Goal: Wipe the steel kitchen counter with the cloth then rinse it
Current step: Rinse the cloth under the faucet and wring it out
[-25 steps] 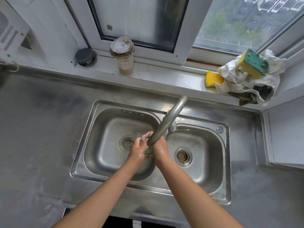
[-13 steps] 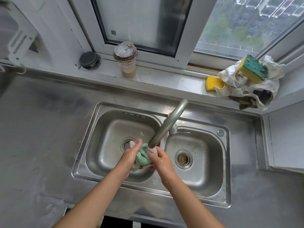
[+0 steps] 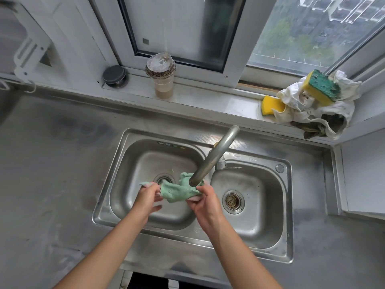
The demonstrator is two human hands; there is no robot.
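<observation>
A green cloth (image 3: 177, 190) with a pink underside is stretched between both hands over the left basin of the steel double sink (image 3: 108, 180). My left hand (image 3: 146, 197) pinches the cloth's left end. My right hand (image 3: 205, 202) grips its right end, just below the spout of the curved faucet (image 3: 214, 157). The steel counter (image 3: 52, 163) spreads out around the sink. I cannot make out any water stream.
On the window sill stand a lidded plastic cup (image 3: 161, 76) and a dark round tin (image 3: 114, 76). At the sill's right end lie a yellow sponge (image 3: 270, 105), a yellow-green scouring sponge (image 3: 321, 87) and crumpled white rags (image 3: 308, 113). A wall bounds the counter at right.
The cloth was bunched tightly between both hands under the spout. The hands have since moved apart and pulled it open sideways.
</observation>
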